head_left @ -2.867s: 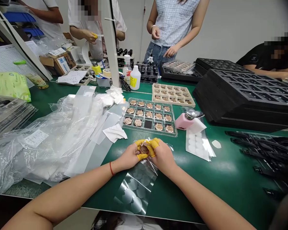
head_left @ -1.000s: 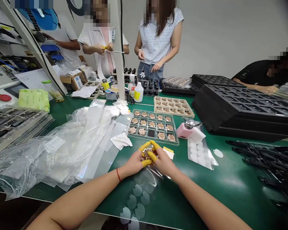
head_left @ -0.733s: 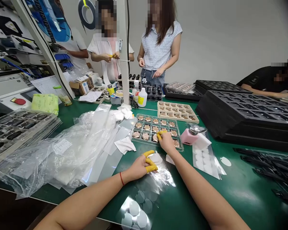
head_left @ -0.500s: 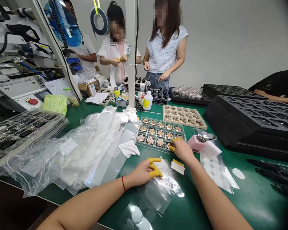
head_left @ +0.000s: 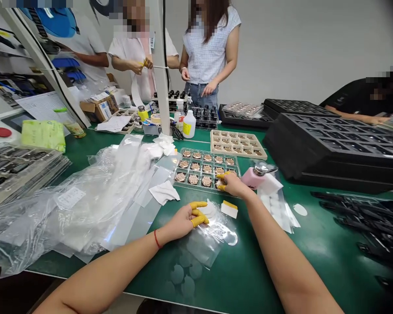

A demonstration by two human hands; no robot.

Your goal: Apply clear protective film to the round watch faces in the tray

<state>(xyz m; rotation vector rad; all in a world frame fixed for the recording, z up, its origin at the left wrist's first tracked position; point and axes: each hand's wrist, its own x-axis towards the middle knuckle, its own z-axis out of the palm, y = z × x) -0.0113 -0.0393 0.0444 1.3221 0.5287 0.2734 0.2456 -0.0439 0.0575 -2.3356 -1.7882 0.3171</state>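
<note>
A clear plastic tray (head_left: 196, 191) holds rows of round rose-gold parts in square pockets. My right hand (head_left: 231, 183), with yellow finger covers, reaches to the front right pocket, its fingertips around the gold part (head_left: 218, 182) there. Whether it grips that part is hard to see. My left hand (head_left: 188, 218), also with yellow finger covers, rests nearer the table's front with its fingers apart, beside white round pieces (head_left: 208, 209) on a clear plastic bag (head_left: 205, 247). A small white and yellow block (head_left: 229, 209) lies between the hands.
Crumpled plastic bags (head_left: 85, 209) cover the left. A pink bottle (head_left: 253, 178) stands right of the tray, a beige tray (head_left: 238, 152) behind it. Stacked black trays (head_left: 321, 165) and black strips (head_left: 353, 218) lie at the right. Several people are around the table.
The camera view has turned, so the table contents appear further left and higher. Both hands keep nearly the same places relative to the tray and the bag.
</note>
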